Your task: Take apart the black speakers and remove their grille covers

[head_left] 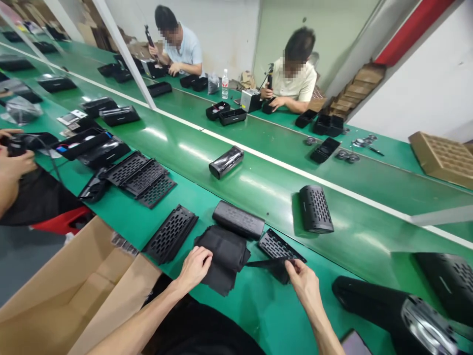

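Forearms (150, 315) reached from 7 and 5 o'clock. Left hand (195, 266) curled at 9 o'clock of black stack (222, 254), grip unclear; right hand (303, 282) pinched black sheet (278, 270), stack's 3 o'clock.

Honestly, can't read a single word or number anywhere here. Closest thing is the red label (224, 85) on the bottle (225, 79) on the far desk (399, 154), but it's way too small to make out. The right-hand case (449, 273) and left-hand case (118, 114) each have a short pale strip, no letters I can pick out on either.
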A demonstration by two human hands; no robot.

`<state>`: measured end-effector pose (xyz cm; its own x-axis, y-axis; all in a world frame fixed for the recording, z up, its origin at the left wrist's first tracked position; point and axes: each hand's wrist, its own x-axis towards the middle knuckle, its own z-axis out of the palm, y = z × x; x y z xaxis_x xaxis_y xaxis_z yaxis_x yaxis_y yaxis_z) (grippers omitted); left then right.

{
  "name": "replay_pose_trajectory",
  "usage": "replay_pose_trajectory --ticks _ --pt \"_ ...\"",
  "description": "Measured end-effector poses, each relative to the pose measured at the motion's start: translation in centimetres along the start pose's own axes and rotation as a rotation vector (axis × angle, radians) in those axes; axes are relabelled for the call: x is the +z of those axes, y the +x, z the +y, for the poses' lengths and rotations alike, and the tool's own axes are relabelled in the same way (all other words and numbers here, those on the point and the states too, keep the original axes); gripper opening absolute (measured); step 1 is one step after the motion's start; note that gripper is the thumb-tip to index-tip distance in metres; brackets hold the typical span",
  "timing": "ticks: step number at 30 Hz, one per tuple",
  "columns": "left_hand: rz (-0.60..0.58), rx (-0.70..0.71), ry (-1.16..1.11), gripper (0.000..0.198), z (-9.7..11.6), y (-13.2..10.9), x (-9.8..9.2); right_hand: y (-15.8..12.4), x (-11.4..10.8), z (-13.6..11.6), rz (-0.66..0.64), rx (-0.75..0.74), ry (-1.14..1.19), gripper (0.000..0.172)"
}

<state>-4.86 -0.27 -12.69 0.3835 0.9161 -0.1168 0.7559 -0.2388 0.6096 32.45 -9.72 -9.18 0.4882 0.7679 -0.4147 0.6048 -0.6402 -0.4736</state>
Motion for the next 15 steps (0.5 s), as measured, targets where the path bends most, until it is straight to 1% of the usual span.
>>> replay_pose_trajectory --ticks 3,6,9,12,15 --pt "-0.033 -0.014 0.063 0.024 0.1 0.1 -0.1 2.6 -1.4 2.4 0.03 0.148 -0.038 0.034" --pt "-0.053 -0.024 0.117 0.025 0.1 0.2 -0.3 3.8 -1.4 3.9 0.038 0.256 -0.078 0.035" --pt "-0.045 -0.031 0.138 0.025 0.5 0.3 -0.6 4.1 -0.9 4.7 0.081 0.321 -0.109 0.037" --pt "-0.018 -0.016 0.118 0.023 1.3 0.5 -0.8 4.3 -0.5 4.8 0.154 0.28 -0.106 0.039" --pt "0.005 0.023 0.072 0.022 2.7 0.7 -1.0 4.4 -0.3 4.8 0.212 0.193 -0.1 0.03"
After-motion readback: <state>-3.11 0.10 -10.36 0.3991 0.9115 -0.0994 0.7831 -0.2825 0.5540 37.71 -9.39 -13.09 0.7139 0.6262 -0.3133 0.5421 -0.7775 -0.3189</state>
